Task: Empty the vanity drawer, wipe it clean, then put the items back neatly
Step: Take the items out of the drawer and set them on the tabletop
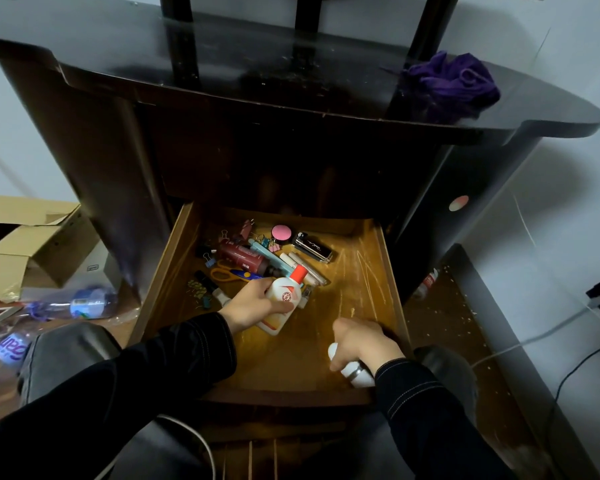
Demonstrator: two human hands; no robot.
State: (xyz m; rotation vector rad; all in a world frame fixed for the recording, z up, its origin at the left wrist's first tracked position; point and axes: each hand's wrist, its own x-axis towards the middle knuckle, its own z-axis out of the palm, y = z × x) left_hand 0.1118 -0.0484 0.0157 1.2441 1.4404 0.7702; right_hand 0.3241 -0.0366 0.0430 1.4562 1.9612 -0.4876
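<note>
The drawer [390, 271] stands pulled out, its wooden floor bare on the right half. Over the drawer's middle, the left hand [257, 303] grips a white bottle [283, 296] with a red cap, fingers and thumb wrapped round its body, the cap pointing toward the drawer's back. At the drawer's near right corner, the right hand [364, 344] is curled round a white tube [355, 374], whose end sticks out beside the sleeve. In the drawer's back left part lies a loose pile: a dark red bottle [241, 256], scissors [229, 274] with orange and blue handles, a pink compact [281, 233], a black case [312, 249], pale pens [303, 270] and scattered clips [246, 230]. Above the drawer and to its right, a purple cloth [451, 84] sits crumpled on the vanity top [291, 64]. Left of the drawer, a cardboard box [32, 244] stands on the floor.
</note>
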